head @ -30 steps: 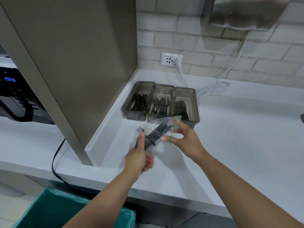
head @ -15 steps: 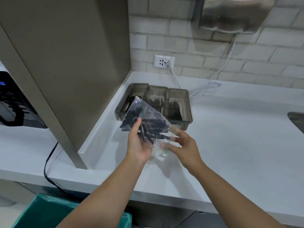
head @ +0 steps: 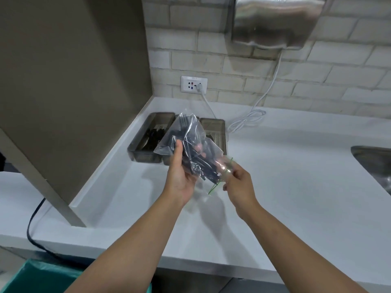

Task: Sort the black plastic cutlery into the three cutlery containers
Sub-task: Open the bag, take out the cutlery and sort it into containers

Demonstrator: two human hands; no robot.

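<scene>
White counter [head: 285,187] behind clear crinkled bag [head: 186,142] of jumbled black cutlery [head: 203,166].

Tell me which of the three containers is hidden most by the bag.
The middle container: the bag in the hands covers nearly all of it, leaving only a near corner. The left container shows almost whole, and the right container shows its far half.

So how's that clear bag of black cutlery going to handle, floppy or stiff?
Probably floppy: the bag creases and sags around the left hand. Its glossy film looks slippery. The cutlery inside likely shifts toward the end the right hand pinches.
</scene>
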